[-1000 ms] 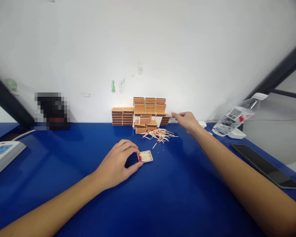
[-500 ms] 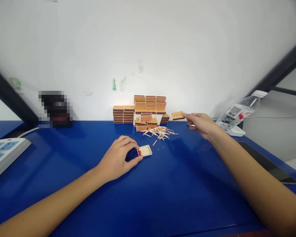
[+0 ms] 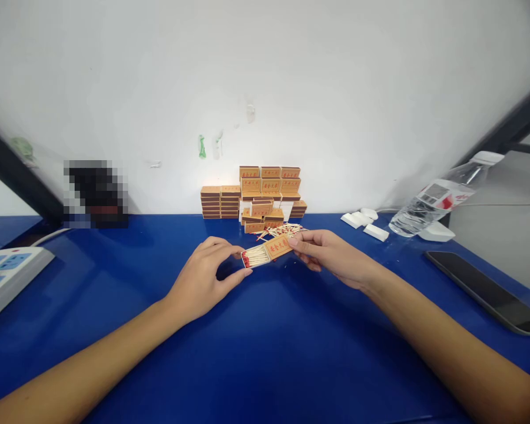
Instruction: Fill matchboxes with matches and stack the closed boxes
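Observation:
My left hand [image 3: 205, 275] pinches the left end of a small white tray of red-tipped matches [image 3: 253, 257] on the blue table [image 3: 265, 353]. My right hand [image 3: 324, 252] grips an orange matchbox sleeve [image 3: 279, 246] and holds it over the tray's right end, partly covering it. Just behind lies a loose heap of matches [image 3: 282, 229], partly hidden by the sleeve and my fingers. Stacks of orange matchboxes [image 3: 256, 194] stand against the white wall beyond.
A white power strip [image 3: 4, 272] lies at the left edge. On the right are a tilted plastic water bottle [image 3: 437, 200], a dark phone [image 3: 490, 291] and some small white pieces [image 3: 364, 224]. A blurred dark object [image 3: 95, 194] stands at the back left.
My right hand picked an orange sleeve from beside the stacks and brought it back left to the tray. My left hand stayed on the tray.

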Demonstrator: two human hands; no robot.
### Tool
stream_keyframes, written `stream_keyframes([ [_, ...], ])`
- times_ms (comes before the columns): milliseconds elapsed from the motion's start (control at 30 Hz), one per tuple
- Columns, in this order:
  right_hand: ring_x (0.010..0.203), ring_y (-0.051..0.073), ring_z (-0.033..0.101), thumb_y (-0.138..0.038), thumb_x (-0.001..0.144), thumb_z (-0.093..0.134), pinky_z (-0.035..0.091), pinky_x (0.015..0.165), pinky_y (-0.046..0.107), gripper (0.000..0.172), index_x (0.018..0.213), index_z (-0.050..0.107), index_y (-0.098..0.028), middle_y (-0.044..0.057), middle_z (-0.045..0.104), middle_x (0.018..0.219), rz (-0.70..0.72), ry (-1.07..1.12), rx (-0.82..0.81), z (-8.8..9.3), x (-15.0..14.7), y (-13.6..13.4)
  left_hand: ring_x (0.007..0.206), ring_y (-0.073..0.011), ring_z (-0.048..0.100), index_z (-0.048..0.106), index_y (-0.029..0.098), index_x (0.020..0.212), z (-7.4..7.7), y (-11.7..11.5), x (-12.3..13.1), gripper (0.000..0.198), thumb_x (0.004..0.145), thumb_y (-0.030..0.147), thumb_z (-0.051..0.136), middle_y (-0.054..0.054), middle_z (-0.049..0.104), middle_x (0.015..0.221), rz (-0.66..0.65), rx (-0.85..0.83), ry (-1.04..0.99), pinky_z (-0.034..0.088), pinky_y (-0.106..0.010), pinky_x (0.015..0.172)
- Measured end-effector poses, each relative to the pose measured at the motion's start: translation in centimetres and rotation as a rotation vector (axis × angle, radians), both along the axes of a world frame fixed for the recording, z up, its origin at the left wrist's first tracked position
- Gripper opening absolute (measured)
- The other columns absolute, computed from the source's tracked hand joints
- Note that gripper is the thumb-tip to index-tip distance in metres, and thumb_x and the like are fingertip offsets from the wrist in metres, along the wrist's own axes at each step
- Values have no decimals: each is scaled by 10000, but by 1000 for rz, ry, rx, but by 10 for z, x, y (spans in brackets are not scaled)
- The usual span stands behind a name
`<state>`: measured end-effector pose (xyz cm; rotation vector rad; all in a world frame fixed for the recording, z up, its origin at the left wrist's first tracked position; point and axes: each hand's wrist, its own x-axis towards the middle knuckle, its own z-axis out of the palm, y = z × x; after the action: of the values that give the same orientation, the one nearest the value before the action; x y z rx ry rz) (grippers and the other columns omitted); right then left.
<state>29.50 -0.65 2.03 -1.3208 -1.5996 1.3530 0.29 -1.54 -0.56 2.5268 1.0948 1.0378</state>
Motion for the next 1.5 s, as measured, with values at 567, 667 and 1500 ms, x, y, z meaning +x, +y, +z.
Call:
stream_keyframes([
  [567, 573, 94, 486, -675, 906, 711, 365, 535, 260, 515, 822, 640, -172, -24, 573, 695, 130, -37, -40, -7, 2, 0, 1100, -240, 713, 756, 272, 1174, 4, 0, -1, 261, 940, 384, 786, -40, 759, 1190, 52, -143, -151, 601, -480, 1009],
  [667, 581, 97, 495, -678, 913, 702, 391, 533, 255, 513, 841, 639, -173, -27, 565, 690, 143, -24, -37, -7, -1, -3, 1090, -239, 724, 762, 280, 1185, 3, 2, -1, 281, 930, 396, 794, -35, 766, 1185, 58, -166, -169, 602, -477, 1013],
  [1500, 1374, 317, 614, -722, 1021, 486, 469, 1191, 601, 885, 1736, 134, -335, 120, 401, 1710, 144, 47, 55, -9, -53, -71, 1007, -214, 753, 790, 303, 1236, 4, -6, 4, 375, 878, 391, 856, -21, 810, 1067, 41, -76, -277, 632, -376, 933],
])
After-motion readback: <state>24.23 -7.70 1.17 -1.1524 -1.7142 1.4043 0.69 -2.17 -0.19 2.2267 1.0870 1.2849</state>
